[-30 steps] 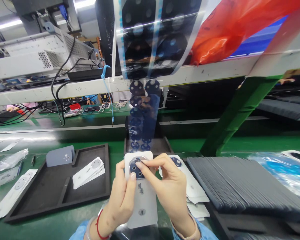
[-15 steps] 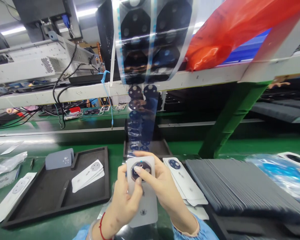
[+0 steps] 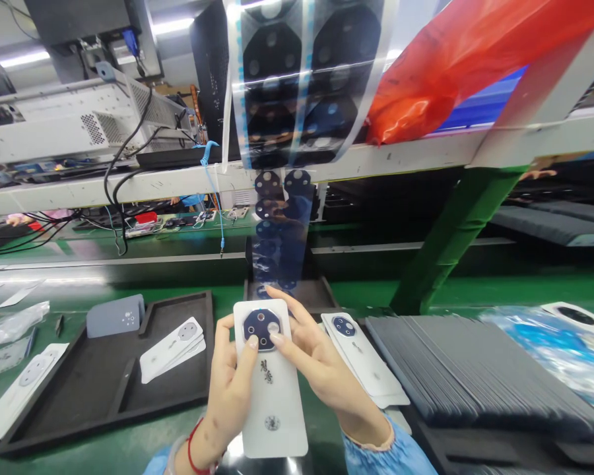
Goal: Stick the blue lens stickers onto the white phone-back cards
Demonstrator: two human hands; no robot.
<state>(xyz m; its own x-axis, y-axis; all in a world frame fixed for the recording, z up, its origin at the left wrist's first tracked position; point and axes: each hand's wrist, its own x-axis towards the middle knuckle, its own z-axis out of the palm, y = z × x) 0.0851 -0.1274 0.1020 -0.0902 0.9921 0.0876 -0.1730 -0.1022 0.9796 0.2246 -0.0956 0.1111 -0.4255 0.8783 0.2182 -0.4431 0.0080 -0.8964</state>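
A white phone back panel (image 3: pixel 277 402) is held upright between both hands, its dark round camera patch at the top and dark markings below. My left hand (image 3: pixel 230 376) grips its left edge, thumb tip at the patch's lower edge. My right hand (image 3: pixel 321 363) holds the upper right edge, thumb on the right of the patch and a finger behind the top. Just right of my right hand lies a stack of similar white panels (image 3: pixel 363 359). Behind the held panel hangs a clear film strip (image 3: pixel 280 231) with dark round stickers, coming from a large roll (image 3: pixel 307 86).
A black tray (image 3: pixel 89 389) at left holds white panels (image 3: pixel 171 349) and a grey panel (image 3: pixel 116 316). More white panels (image 3: pixel 22 392) lie far left. Many grey panels (image 3: pixel 465 369) stand in a row at right, beside blue plastic wrap (image 3: pixel 549 349). A green post (image 3: pixel 455 244) rises behind them.
The held panel has moved slightly left and up. Both thumbs have shifted toward the patch's lower edge and right side, uncovering more of the patch and the markings below.
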